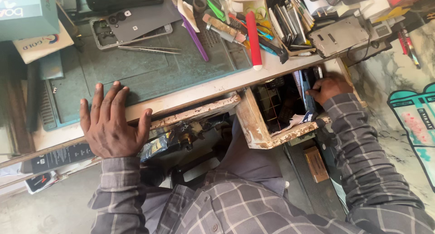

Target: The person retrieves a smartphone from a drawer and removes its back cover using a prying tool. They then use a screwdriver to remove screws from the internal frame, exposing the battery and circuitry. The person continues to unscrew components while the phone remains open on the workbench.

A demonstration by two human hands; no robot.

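My left hand (112, 123) lies flat with fingers spread on the front edge of the workbench (190, 95), fingertips on the green work mat (149, 70). It holds nothing. My right hand (331, 88) reaches into the open wooden drawer (258, 125) under the bench top, its fingers curled among upright flat packets and cards (306, 86) at the drawer's back right. Whether it grips one I cannot tell. A phone with its back removed (131, 27) lies on the mat's far side, with tweezers (149, 49) just in front of it.
Tools crowd the bench's far side: a purple pry stick (195, 34), a red cylinder (253, 39), several pens and screwdrivers, and a grey metal part (340, 34). A teal box (25, 12) stands at far left. Marbled floor lies to the right.
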